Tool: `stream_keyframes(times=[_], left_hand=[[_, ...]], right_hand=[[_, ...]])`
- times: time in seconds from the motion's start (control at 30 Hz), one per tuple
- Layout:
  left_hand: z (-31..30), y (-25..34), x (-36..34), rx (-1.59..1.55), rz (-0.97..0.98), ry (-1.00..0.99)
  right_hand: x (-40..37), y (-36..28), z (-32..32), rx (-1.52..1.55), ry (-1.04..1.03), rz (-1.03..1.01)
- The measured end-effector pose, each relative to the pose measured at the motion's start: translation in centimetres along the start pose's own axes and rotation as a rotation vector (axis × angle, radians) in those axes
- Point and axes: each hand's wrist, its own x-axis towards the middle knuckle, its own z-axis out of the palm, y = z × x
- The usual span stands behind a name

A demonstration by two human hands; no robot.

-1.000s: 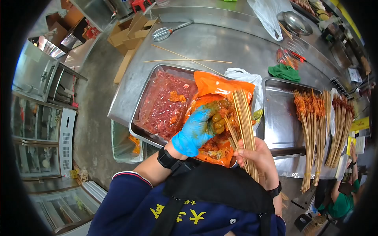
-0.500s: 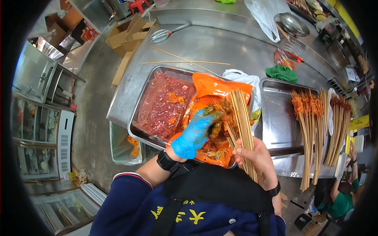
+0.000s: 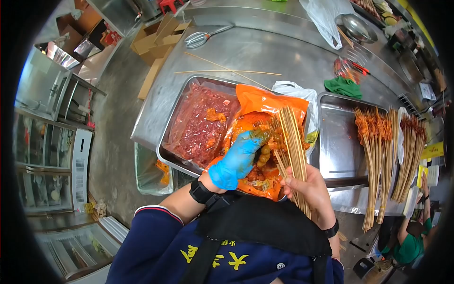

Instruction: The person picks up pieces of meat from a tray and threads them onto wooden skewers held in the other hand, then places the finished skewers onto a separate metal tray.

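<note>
My left hand, in a blue glove smeared with orange-brown sauce, is curled over marinated meat at the tips of the skewers. Its fingertips are partly hidden by sauce and meat. My bare right hand is closed round a bundle of bamboo skewers, thumb on top, tips pointing up and away. Both hands are over an opened orange bag of saucy meat. It lies in a steel tray beside a clear bag of red raw meat.
To the right, a second tray stands by loaded meat skewers. Two loose skewers and scissors lie on the steel counter. A green cloth is behind the tray. A lined bin stands lower left; another person is at right.
The view has shifted slightly, so the counter and trays appear a little further right. My hands keep nearly the same pose at the skewer tips and bundle.
</note>
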Motion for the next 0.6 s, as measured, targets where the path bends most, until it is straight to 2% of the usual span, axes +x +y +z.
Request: stream_keyframes(times=[0.23,0.33,0.43,0.6], left_hand=[[-0.7,-0.9,0.2,0.020,-0.015,-0.013],[-0.4,-0.8,-0.1,0.013,0.039,-0.007],[-0.8,-0.9,0.2,0.052,0.031,-0.093],[-0.4,0.0,0.4,0.039,0.006,-0.022]], right_hand=[[0.1,0.1,0.0,-0.023,-0.003,-0.010],[0.0,0.1,-0.2,-0.011,-0.006,-0.008],[0.1,0.1,-0.2,-0.001,-0.012,-0.021],[-0.1,-0.1,-0.1,0.027,-0.007,-0.019]])
